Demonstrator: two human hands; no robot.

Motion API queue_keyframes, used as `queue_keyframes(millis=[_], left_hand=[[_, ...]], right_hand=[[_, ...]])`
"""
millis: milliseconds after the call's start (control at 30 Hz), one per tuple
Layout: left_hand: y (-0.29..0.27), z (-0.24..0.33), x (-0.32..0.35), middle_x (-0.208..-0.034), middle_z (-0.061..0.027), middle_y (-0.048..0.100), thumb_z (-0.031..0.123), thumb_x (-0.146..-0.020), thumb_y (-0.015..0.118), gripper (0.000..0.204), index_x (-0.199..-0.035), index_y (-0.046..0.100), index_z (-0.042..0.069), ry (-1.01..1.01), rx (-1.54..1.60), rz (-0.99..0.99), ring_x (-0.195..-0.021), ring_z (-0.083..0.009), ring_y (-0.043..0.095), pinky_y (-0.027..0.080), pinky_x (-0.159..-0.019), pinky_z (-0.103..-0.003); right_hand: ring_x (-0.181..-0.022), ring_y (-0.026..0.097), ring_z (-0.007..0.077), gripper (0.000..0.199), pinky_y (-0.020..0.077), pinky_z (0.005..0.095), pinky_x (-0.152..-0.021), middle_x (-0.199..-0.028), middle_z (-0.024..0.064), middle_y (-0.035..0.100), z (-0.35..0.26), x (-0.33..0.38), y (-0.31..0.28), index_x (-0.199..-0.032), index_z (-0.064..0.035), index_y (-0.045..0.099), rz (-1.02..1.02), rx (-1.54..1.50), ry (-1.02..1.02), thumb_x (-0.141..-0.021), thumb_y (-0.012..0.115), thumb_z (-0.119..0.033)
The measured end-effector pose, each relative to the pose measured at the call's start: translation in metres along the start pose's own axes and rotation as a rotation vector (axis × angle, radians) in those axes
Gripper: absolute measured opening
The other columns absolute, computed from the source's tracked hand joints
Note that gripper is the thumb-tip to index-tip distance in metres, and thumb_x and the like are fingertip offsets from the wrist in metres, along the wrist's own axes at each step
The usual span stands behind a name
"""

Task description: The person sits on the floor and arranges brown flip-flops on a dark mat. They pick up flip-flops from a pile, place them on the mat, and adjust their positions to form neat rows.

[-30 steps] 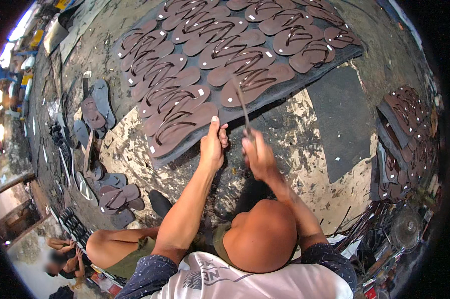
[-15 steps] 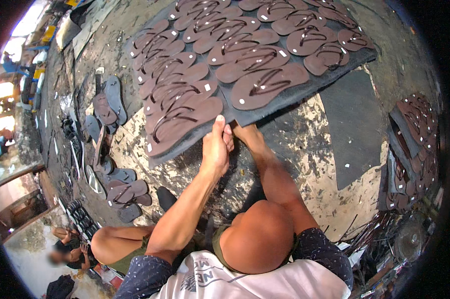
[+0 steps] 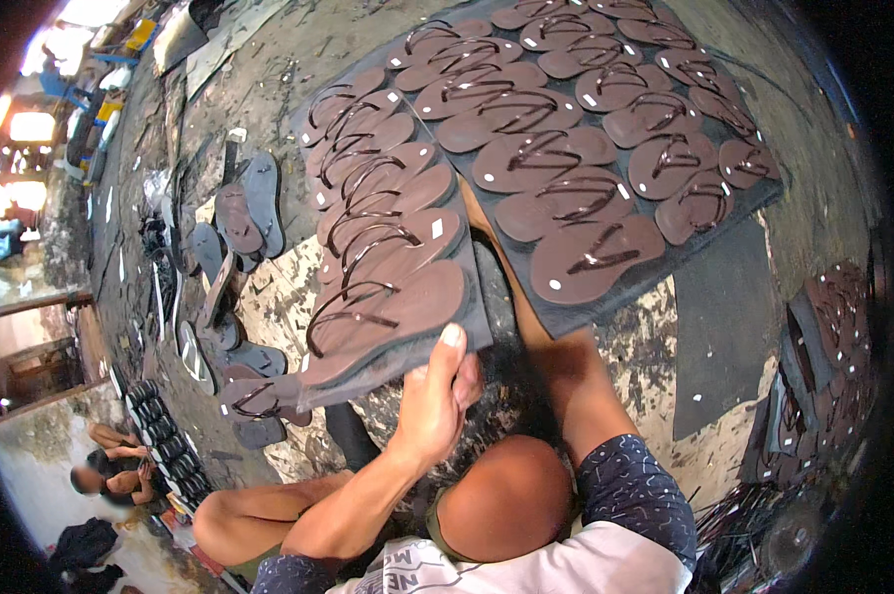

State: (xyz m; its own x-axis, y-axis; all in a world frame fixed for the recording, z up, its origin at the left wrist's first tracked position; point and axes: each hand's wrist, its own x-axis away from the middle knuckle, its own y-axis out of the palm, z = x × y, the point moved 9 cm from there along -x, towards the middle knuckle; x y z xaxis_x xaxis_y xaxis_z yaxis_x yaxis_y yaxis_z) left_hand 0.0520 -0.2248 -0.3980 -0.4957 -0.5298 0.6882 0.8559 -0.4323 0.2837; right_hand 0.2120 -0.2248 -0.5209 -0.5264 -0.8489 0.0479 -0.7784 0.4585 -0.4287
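A: In the head view, what is different from 1 second ago?

B: The dark mat (image 3: 487, 317) is up now. Back then it lies flat on the floor (image 3: 704, 327), and both hands are at its near edge with a thin stick-like thing between them. Now that near edge is lifted, and the thin thing is gone from sight.

A: What does the left hand (image 3: 437, 396) do?

B: It is closed on the mat's near edge, thumb on top. The edge tilts up toward the person.

A: And the right hand?

B: The right arm goes under the raised mat. The hand is hidden there, so I cannot tell if it is wide or closed.

A: Where are the brown sandals (image 3: 388, 317)?

B: They lie in rows on the mat, with straps on. They ride up with it. I think the mat is being pulled up off the floor.

A: What else is there?

B: Loose soles (image 3: 239, 213) lie at the left.
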Motion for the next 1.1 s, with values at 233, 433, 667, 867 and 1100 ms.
queue_keyframes(millis=[233, 433, 667, 867, 1100], left_hand=[[-0.013, 0.04, 0.036, -0.051, 0.0023, 0.033, 0.049, -0.101, 0.05, 0.055, -0.06, 0.042, 0.014, 0.001, -0.138, 0.127, -0.051, -0.0133, 0.036, 0.026, -0.052, -0.029], [-0.045, 0.049, 0.057, -0.072, -0.0021, 0.055, 0.036, -0.097, 0.059, 0.035, -0.079, 0.051, 0.007, 0.029, 0.063, 0.175, -0.053, -0.0151, 0.045, 0.034, -0.051, -0.03], [-0.075, 0.084, 0.098, -0.076, -0.0026, 0.058, 0.036, -0.099, 0.056, 0.033, -0.089, 0.058, 0.004, -0.06, -0.123, 0.213, -0.06, -0.0155, 0.049, 0.039, -0.056, -0.031], [-0.111, 0.109, 0.152, -0.076, -0.0019, 0.059, 0.039, -0.1, 0.055, 0.037, -0.092, 0.061, 0.003, -0.126, -0.241, 0.325, -0.063, -0.0151, 0.05, 0.04, -0.058, -0.033], [-0.123, 0.127, 0.164, -0.076, -0.001, 0.06, 0.042, -0.101, 0.052, 0.042, -0.095, 0.065, 0.003, -0.181, -0.443, 0.3, -0.067, -0.0146, 0.051, 0.042, -0.06, -0.034]], right_hand=[[-0.109, 0.06, 0.0363, 0.044, 0.0441, 0.0455, -0.097, -0.124, 0.02, 0.062, -0.002, -0.208, 0.052, -0.132, 0.003, 0.053, 0.104, 0.192, -0.2, -0.106, 0.041, -0.03], [-0.113, 0.059, 0.0329, 0.046, 0.0426, 0.0435, -0.1, -0.13, 0.0175, 0.061, 0.003, -0.276, 0.069, -0.137, 0.0034, 0.051, 0.035, 0.301, -0.239, -0.106, 0.039, -0.03], [-0.117, 0.058, 0.0336, 0.047, 0.0418, 0.0421, -0.101, -0.132, 0.0221, 0.059, 0.017, -0.376, 0.121, -0.141, 0.0036, 0.048, -0.128, 0.294, -0.176, -0.107, 0.035, -0.026], [-0.102, 0.065, 0.0487, 0.054, 0.0504, 0.0527, -0.083, -0.106, 0.0381, 0.062, -0.014, -0.425, 0.153, -0.109, 0.0099, 0.066, -0.049, 0.118, -0.081, -0.098, 0.048, -0.04], [-0.071, 0.058, 0.0235, 0.051, 0.0501, 0.0401, -0.068, -0.084, 0.0122, 0.065, 0.0, -0.285, 0.205, -0.11, -0.0021, 0.06, -0.273, -0.22, -0.007, -0.085, 0.076, -0.044]])
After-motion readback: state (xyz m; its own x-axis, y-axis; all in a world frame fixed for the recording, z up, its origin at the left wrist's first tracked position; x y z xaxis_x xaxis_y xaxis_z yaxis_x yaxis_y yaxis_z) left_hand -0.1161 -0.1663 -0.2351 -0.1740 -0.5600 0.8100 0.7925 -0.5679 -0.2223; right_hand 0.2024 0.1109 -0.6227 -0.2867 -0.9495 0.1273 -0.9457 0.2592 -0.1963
